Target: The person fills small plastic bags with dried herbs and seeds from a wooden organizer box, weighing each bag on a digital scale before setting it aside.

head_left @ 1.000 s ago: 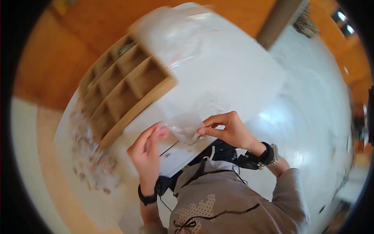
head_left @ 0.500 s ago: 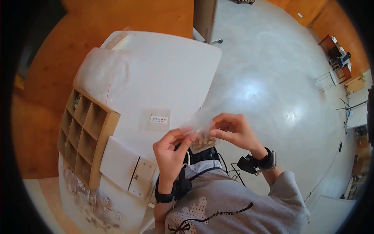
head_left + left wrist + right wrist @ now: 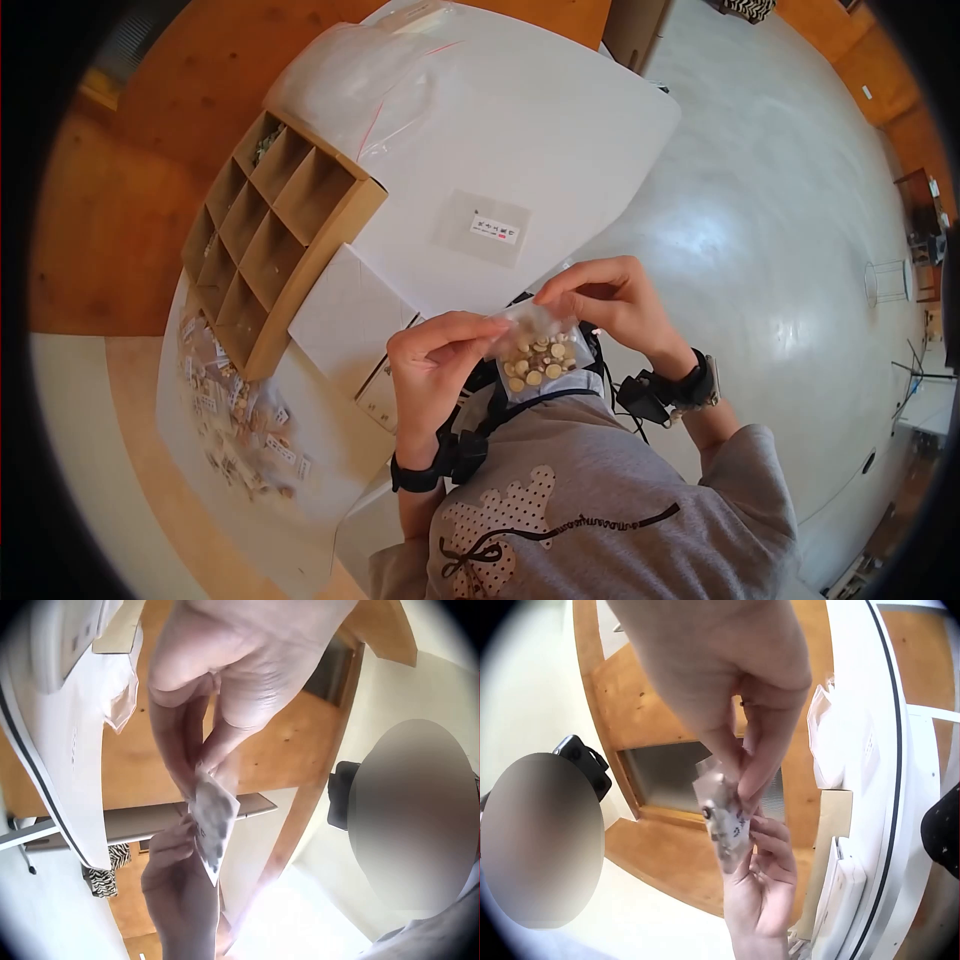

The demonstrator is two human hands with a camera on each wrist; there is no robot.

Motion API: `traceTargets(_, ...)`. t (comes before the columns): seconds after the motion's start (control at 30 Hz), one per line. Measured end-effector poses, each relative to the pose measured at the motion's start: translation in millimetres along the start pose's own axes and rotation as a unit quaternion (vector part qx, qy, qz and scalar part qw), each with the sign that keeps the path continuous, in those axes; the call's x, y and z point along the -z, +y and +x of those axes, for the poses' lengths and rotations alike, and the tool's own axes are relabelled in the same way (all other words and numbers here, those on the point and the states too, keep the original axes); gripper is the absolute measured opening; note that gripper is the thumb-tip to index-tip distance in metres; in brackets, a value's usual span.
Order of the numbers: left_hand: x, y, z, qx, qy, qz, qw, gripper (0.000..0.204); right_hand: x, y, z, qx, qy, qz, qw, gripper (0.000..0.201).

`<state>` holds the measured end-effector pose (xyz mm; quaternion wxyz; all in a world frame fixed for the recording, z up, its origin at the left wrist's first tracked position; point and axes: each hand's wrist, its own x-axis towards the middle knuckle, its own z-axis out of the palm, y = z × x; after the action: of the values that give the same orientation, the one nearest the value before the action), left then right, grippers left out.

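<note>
A small clear plastic bag [image 3: 543, 364] with round, pale yellowish slices inside hangs in front of the person's waist. At its upper left corner the left hand [image 3: 428, 368] pinches it between thumb and fingers. My right hand [image 3: 622, 308] pinches the upper right part. In the right wrist view a printed label shows on one face of the bag [image 3: 724, 825], with the right hand [image 3: 742, 682] above and the left hand [image 3: 761, 896] below. Seen nearly edge-on in the left wrist view, the bag [image 3: 214, 825] spans the two hands.
On the white table [image 3: 560, 120] lies a flat, labelled clear bag [image 3: 485, 228]. A cardboard divider box [image 3: 275, 245] stands to the left, beside a white box [image 3: 352, 310]. Several filled, labelled bags [image 3: 240, 420] are heaped at the near left. Loose plastic wrap [image 3: 350, 85] lies farther back.
The head view has swung about. Both hands have come together at the bag's top, and the bag now faces the head camera with its slices in plain sight.
</note>
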<state>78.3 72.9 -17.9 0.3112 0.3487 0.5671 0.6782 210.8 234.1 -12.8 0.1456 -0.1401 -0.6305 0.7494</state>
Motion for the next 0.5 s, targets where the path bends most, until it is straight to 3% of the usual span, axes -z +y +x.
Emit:
traceTargets(0.1,2.0,7.5,3.1,-0.008,-0.01,0.023,1.0,0.016,7.3,0.6,11.9,0.004,-0.037,-0.002,0.999,0.018)
traceTargets(0.23,14.5,14.1,3.2,-0.035,-0.028,0.073,0.996,0.016,-5.1,-0.1,16.9,0.033,-0.02,-0.025,0.999,0.014)
traceTargets(0.4,-0.3,6.4,-4.7,0.026,0.1,0.054,0.993,0.021,-23.3,-16.8,23.4,-0.021,-0.012,-0.095,0.995,0.007)
traceTargets(0.5,15.7,22.9,-16.1,0.054,0.147,0.077,0.985,0.025,-40.4,-17.4,29.9,0.009,-0.009,-0.093,0.996,0.013)
